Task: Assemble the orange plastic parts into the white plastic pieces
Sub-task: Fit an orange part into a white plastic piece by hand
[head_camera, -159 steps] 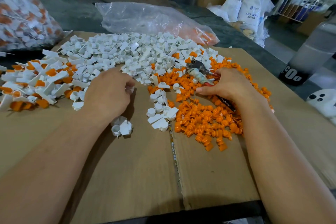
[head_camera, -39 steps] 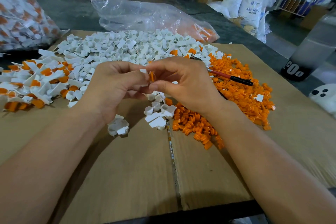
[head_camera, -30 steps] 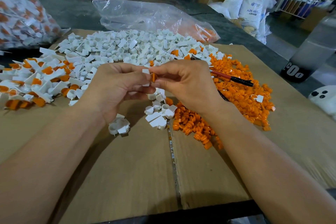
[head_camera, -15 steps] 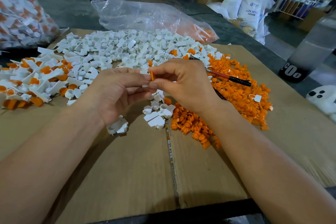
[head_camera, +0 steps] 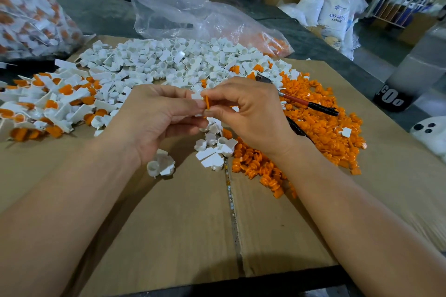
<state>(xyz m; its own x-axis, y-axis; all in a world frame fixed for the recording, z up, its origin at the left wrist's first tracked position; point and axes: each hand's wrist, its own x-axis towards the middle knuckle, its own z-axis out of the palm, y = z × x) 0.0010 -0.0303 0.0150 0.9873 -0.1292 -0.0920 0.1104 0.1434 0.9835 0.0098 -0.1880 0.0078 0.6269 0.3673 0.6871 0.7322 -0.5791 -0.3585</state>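
One orange plug point(head_camera: 207, 103) to seat

My right grip point(head_camera: 253, 113) pinches it. My left grip point(head_camera: 156, 118) pinches the white piece point(head_camera: 196, 96) against it, between the two grips. I'd hold the plug square to the opening and press straight in until it sits flush.

Above the cardboard point(head_camera: 181, 224), the left hand point(head_camera: 156, 118) hid most of the white piece point(head_camera: 196, 96) it pinched. The right hand point(head_camera: 253, 113) hid much of the orange part point(head_camera: 207, 102) and the joint of the pliers point(head_camera: 309, 105). Beyond the cardboard's far-left corner, a blurred bag point(head_camera: 29, 7) ran off-frame.
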